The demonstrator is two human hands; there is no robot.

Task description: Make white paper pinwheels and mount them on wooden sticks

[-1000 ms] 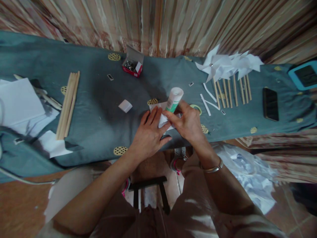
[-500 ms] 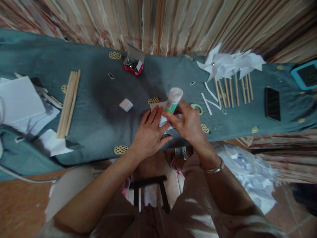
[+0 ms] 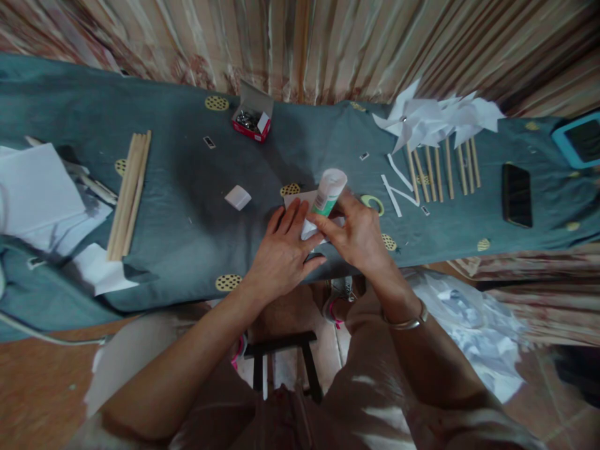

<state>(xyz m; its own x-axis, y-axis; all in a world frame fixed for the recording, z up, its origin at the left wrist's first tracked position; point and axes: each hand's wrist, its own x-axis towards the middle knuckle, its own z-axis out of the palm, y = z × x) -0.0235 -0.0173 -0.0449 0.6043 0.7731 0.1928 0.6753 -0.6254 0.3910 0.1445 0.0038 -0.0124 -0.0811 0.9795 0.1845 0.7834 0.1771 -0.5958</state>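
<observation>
Right hand (image 3: 360, 237), fingers wrapped round a white-and-green glue stick tube (image 3: 328, 190), tilted, tip down on a small white paper square (image 3: 309, 209) mid teal cloth-covered worktop (image 3: 187, 206). Left hand (image 3: 281, 253) lies flat, fingers spread, pinning the paper's near edge; loose wooden sticks (image 3: 129, 194) well to the left

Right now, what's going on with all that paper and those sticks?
A person is at a cloth-covered table. Their right hand grips a glue stick, tipped down onto a small white paper, while the left hand presses that paper flat. White paper pinwheels on sticks lie to the right, loose wooden sticks to the left.
</observation>
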